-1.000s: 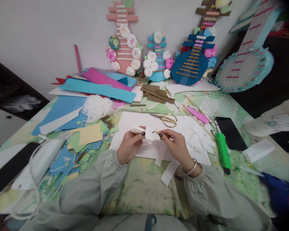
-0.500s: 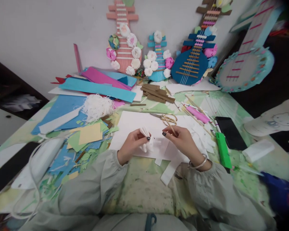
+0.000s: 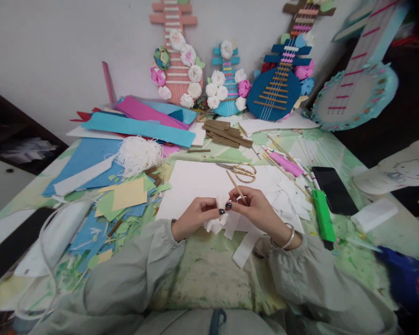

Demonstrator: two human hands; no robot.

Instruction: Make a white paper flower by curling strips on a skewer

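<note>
Between thumb and fingers, my left hand (image 3: 198, 215) pinches a crumpled white paper flower (image 3: 214, 225). My right hand (image 3: 254, 208) is closed around a thin wooden stick (image 3: 236, 186) that points up and to the left. Its thumb and fingertip also meet the flower's upper edge, close to the left fingertips. Both hands are above the near edge of a white sheet (image 3: 192, 179). Gold-handled scissors (image 3: 242, 172) lie on that sheet beyond the right hand. Cut white paper pieces (image 3: 289, 190) lie to the right, and a white strip (image 3: 246, 249) is below the right hand.
Colored sheets (image 3: 139, 128), a white string tangle (image 3: 139, 156) and green and blue scraps (image 3: 122, 204) cover the left. Brown strips (image 3: 225, 132) lie at the back, before decorated paper instruments (image 3: 275, 95). A phone (image 3: 334, 190) and green cutter (image 3: 323, 216) are at right.
My right hand has moved left to meet the left hand at the flower. The stick now tilts up and left, and the flower has been turned. The view has shifted slightly.
</note>
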